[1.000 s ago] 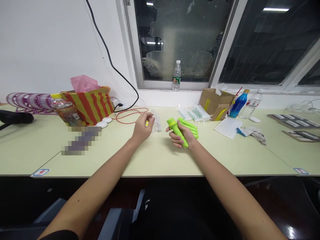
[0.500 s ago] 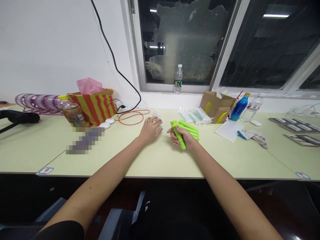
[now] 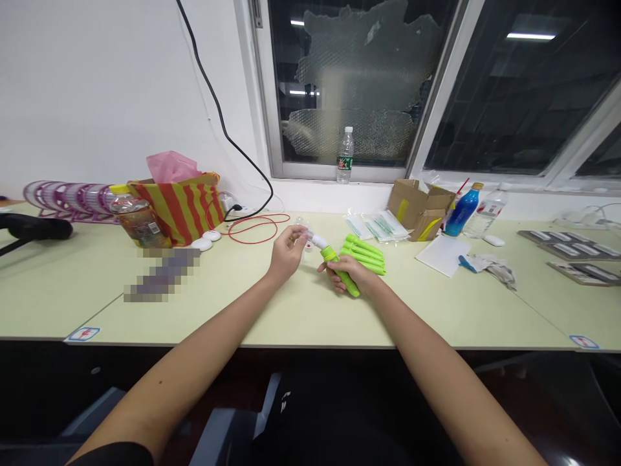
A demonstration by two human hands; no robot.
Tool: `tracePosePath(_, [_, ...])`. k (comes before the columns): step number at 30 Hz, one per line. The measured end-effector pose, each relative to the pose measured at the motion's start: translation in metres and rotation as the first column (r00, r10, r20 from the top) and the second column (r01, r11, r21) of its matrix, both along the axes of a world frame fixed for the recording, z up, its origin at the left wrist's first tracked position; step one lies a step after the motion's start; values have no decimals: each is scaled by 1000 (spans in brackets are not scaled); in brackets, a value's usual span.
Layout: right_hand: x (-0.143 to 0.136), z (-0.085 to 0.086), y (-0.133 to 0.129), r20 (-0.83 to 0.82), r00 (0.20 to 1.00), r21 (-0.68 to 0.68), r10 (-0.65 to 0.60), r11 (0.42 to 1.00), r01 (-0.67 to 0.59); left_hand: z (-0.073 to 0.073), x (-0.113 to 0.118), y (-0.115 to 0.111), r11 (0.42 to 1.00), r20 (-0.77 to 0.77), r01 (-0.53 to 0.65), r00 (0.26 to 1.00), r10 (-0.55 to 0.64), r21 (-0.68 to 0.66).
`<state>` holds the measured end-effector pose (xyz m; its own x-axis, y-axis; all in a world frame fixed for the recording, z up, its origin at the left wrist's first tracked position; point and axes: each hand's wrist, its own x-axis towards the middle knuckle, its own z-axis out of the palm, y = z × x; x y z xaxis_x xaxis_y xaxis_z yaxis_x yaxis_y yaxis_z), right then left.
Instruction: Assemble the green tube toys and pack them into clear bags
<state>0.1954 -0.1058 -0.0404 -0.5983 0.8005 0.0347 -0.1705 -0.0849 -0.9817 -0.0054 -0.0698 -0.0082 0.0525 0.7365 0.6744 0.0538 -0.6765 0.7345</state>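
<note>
My right hand (image 3: 358, 273) is wrapped around a bright green plastic handle (image 3: 330, 254), a ribbed tube with a threaded neck tilted up to the left. Between the fingertips of my left hand (image 3: 287, 251) is a small clear plastic piece with a white base (image 3: 319, 242). Its white end meets the handle's neck; whether it sits inside I cannot tell. Several similar green handles (image 3: 366, 249) lie side by side just beyond my right hand. More clear plastic pieces (image 3: 309, 247) rest on the table behind my left hand, partly hidden.
Left are a striped bag (image 3: 187, 207), a tea bottle (image 3: 138, 217) and a red cable (image 3: 257, 236). Packets (image 3: 385, 226), a cardboard box (image 3: 420, 210), a blue bottle (image 3: 463, 210), white paper (image 3: 442, 254) and a glove (image 3: 490, 265) lie right. A water bottle (image 3: 345, 158) stands on the windowsill.
My left hand has picked up the clear piece with the white base from the table and brought it to the handle's neck. My right hand, holding the handle, has shifted slightly.
</note>
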Motion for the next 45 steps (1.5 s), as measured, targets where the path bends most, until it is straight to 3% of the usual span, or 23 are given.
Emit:
tracePosePath(10, [-3, 5, -9, 66, 997, 2, -39, 999, 39, 1, -1, -2, 992, -74, 106, 991, -111, -69])
tracePosePath(16, [-6, 10, -12, 128, 991, 37, -29, 999, 25, 1, -2, -2, 993, -102, 79, 991, -88, -92])
tracePosePath(21, [-6, 11, -13, 121, 991, 22, -59, 998, 57, -4, -2, 0, 994, -225, 111, 968, -113, -18])
tracePosePath(23, [-5, 10, -12, 95, 993, 19, -72, 997, 70, -5, -3, 2, 997, -262, 63, 964, -49, 46])
tracePosePath(25, [-5, 8, -10, 64, 994, 22, -93, 996, 92, -6, -6, 6, 990, -257, -78, 961, 105, 114])
tracePosePath(29, [-5, 7, -7, 41, 989, 65, -142, 988, 139, -14, -12, 17, 882, -304, -427, 829, 470, 200])
tracePosePath(32, [-6, 8, -8, 40, 989, 72, -142, 988, 139, -26, -15, 24, 856, -450, -487, 734, 509, 174])
tracePosePath(35, [-5, 10, -10, 53, 989, 44, -135, 990, 133, -33, -15, 27, 887, -499, -453, 751, 433, 88])
tracePosePath(38, [-5, 12, -11, 61, 987, 44, -149, 988, 146, -29, -13, 25, 919, -349, -394, 863, 365, -11])
tracePosePath(41, [-5, 14, -11, 84, 985, 58, -153, 987, 148, -17, -11, 21, 958, -1, -255, 966, 258, -134])
tracePosePath(43, [-5, 14, -11, 114, 981, 59, -154, 987, 148, -8, -10, 19, 970, 209, -129, 963, 172, -204])
tracePosePath(45, [-6, 13, -11, 144, 977, 56, -157, 987, 150, -2, -10, 17, 969, 319, -42, 940, 122, -244])
